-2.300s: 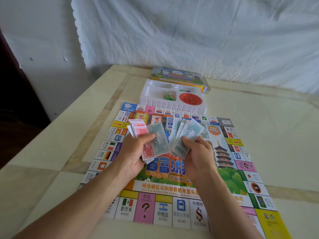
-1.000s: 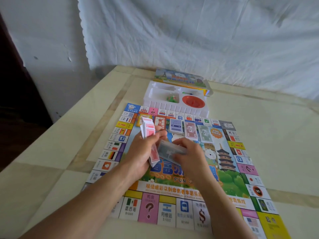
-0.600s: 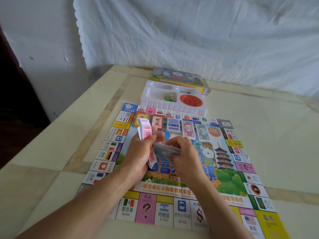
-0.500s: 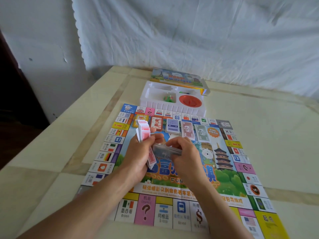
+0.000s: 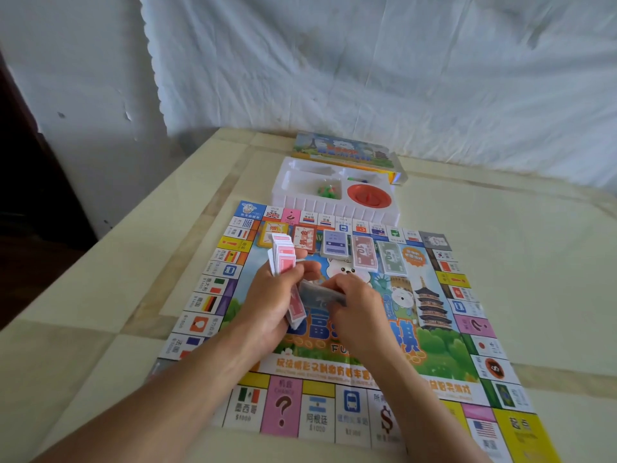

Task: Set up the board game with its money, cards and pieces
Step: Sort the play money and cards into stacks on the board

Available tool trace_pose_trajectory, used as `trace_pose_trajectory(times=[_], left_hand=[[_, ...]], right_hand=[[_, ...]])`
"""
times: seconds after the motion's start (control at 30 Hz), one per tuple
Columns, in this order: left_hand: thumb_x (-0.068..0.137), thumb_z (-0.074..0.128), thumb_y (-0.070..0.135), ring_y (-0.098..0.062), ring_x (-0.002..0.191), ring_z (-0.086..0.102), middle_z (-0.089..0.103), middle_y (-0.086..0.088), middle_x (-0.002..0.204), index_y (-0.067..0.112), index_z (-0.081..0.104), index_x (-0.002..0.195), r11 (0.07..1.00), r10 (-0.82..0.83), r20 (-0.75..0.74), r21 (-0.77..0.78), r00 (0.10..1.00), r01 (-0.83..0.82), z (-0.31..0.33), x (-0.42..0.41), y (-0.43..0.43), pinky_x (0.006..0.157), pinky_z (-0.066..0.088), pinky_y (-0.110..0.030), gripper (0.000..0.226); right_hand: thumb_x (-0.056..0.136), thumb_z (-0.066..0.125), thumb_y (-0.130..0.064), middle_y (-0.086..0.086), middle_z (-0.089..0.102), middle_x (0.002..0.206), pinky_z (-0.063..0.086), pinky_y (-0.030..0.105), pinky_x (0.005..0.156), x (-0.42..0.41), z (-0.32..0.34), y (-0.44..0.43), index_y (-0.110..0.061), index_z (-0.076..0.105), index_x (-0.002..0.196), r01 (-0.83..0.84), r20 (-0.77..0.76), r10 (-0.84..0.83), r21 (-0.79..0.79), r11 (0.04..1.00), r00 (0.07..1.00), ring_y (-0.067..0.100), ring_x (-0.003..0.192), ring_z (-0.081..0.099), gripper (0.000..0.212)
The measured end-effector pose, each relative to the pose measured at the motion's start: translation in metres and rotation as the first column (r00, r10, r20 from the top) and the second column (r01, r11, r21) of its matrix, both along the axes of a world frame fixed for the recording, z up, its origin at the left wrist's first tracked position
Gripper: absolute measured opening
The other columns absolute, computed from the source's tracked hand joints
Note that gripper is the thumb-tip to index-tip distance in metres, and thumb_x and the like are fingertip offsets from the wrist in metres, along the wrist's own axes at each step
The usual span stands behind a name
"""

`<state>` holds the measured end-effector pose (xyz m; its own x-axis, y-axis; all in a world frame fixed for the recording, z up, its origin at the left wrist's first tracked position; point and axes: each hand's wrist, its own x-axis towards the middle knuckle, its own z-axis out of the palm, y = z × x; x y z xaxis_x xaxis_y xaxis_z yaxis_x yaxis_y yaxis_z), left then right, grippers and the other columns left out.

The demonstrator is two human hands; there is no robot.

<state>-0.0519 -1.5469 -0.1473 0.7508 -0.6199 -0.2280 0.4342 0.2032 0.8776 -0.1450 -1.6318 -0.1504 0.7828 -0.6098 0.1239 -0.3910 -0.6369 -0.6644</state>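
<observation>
The colourful game board (image 5: 434,332) lies flat on the table in front of me. My left hand (image 5: 270,302) holds a fanned stack of red play money (image 5: 283,259) above the board's left half. My right hand (image 5: 360,312) pinches a squared bundle of grey-green bills (image 5: 320,292) right beside the left hand, edge-on to the camera. Along the board's far side lie piles in a row: yellow cards (image 5: 267,235), red cards (image 5: 305,240), a blue pile (image 5: 335,243), pink 10 bills (image 5: 365,253) and green 50 bills (image 5: 392,259).
A white plastic tray (image 5: 300,198) stands behind the board, holding green pieces (image 5: 327,190) and a red spinner (image 5: 369,195). The game box lid (image 5: 340,150) lies behind it. The table's left edge drops off near a dark doorway.
The fanned green bills in my right hand have been gathered into a tight bundle held low between both hands. The left hand's red stack stays fanned.
</observation>
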Motion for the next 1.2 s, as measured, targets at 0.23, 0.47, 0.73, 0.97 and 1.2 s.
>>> trace_pose_trajectory(times=[0.23,0.47,0.73,0.97,1.2], left_hand=[[0.097,0.046,0.002,-0.012,0.071,0.059,0.066,-0.003,0.078,0.016,0.061,0.107,0.986,0.168,-0.033,0.026,0.985,-0.167,0.002,0.004,0.003,0.066,0.051,-0.024,0.023],[0.091,0.059,0.012,-0.013,0.056,0.052,0.058,-0.002,0.063,0.015,0.063,0.098,0.999,-0.032,0.015,0.028,0.999,0.032,0.004,-0.002,0.004,0.056,0.047,-0.027,0.009],[0.082,0.066,0.000,-0.017,0.065,0.063,0.069,-0.010,0.081,0.014,0.066,0.100,0.991,-0.065,0.132,0.126,0.989,0.048,0.000,-0.004,0.002,0.062,0.053,-0.033,0.022],[0.080,0.069,0.002,-0.021,0.078,0.062,0.070,-0.006,0.089,0.016,0.066,0.104,0.988,-0.060,0.210,0.152,0.976,0.028,-0.001,0.001,0.000,0.077,0.051,-0.039,0.029],[0.082,0.067,0.000,-0.015,0.069,0.056,0.070,-0.006,0.088,0.020,0.064,0.100,0.987,-0.107,0.234,0.142,0.966,0.075,0.002,0.001,0.003,0.065,0.045,-0.029,0.027]], right_hand=[[0.085,0.056,0.005,0.004,0.064,0.077,0.042,0.020,0.046,-0.003,0.007,-0.003,-0.015,0.067,0.088,0.098,0.063,-0.120,0.273,0.957,0.991,0.011,0.056,0.053,0.023],[0.083,0.057,0.010,0.013,0.067,0.087,0.048,0.031,0.067,-0.007,0.014,-0.006,-0.003,0.067,0.095,-0.112,0.292,-0.361,0.888,0.445,0.886,0.023,0.079,0.059,0.020],[0.084,0.062,0.002,0.011,0.070,0.087,0.057,0.036,0.068,-0.003,0.013,0.003,-0.007,0.066,0.098,-0.036,0.264,-0.248,0.749,0.662,0.932,0.026,0.080,0.068,0.017],[0.087,0.061,-0.010,0.001,0.068,0.077,0.056,0.034,0.068,-0.006,0.028,-0.003,-0.021,0.070,0.076,0.141,0.136,-0.199,0.348,0.927,0.971,0.017,0.071,0.062,0.018],[0.086,0.064,-0.008,-0.002,0.065,0.073,0.056,0.032,0.068,-0.004,0.031,-0.005,-0.017,0.068,0.077,0.129,0.084,-0.160,0.292,0.948,0.984,0.013,0.067,0.059,0.013]])
